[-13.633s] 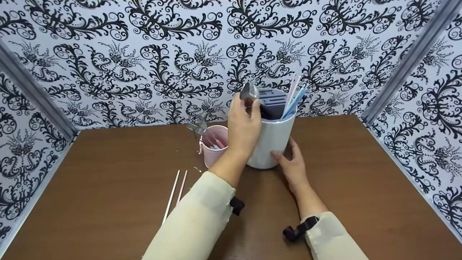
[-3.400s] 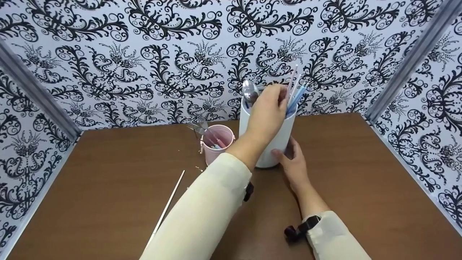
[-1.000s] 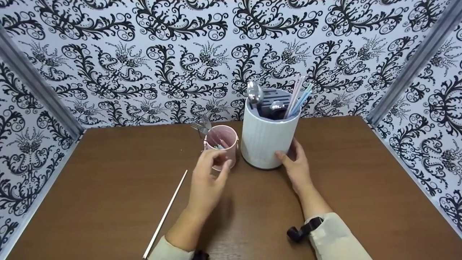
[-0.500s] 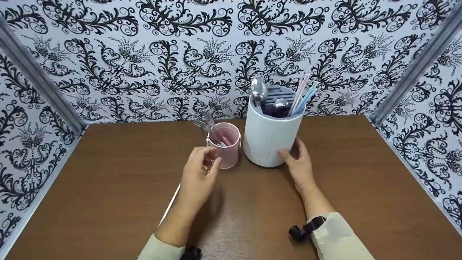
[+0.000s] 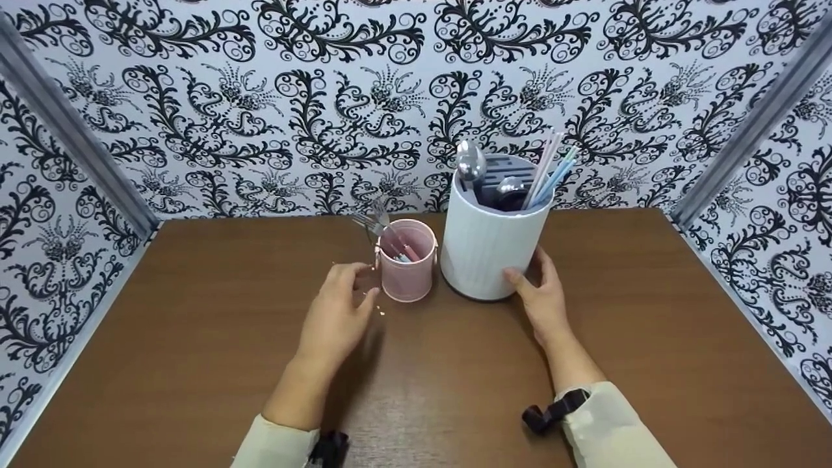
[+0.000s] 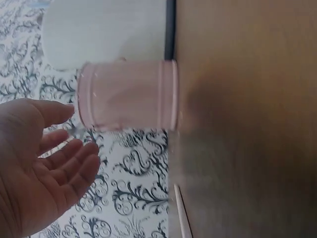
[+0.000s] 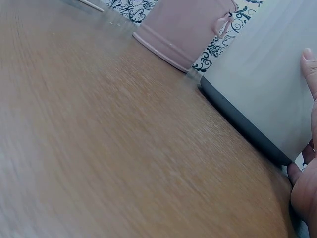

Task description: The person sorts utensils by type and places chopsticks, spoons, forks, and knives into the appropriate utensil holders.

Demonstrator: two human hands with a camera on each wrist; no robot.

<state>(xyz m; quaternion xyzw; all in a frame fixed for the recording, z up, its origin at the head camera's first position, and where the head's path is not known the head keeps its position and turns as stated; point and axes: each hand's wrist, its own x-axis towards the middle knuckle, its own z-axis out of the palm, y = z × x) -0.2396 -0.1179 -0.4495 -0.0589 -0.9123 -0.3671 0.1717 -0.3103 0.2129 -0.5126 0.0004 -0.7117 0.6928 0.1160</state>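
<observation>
My left hand hovers over the table, just left of the pink bucket, its fingers loosely bent and nothing in them. Two forks and coloured handles stick up inside that bucket. A thin white chopstick lies on the table in the left wrist view; my left forearm hides it from the head camera. My right hand grips the lower right side of the white utensil holder, thumb in front and fingers behind. Two silver spoons, pink chopsticks and blue chopsticks stand in the holder.
The brown table ends at a patterned wall, with similar panels on both sides. Pale crumbs lie before the bucket. A dark slotted insert fills the back of the holder. Black straps circle both wrists.
Earlier my left hand handled a spoon, then reached among the chopsticks in the holder; a pink chopstick left the table. Since then it has withdrawn empty, down and leftward. My right hand stayed.
</observation>
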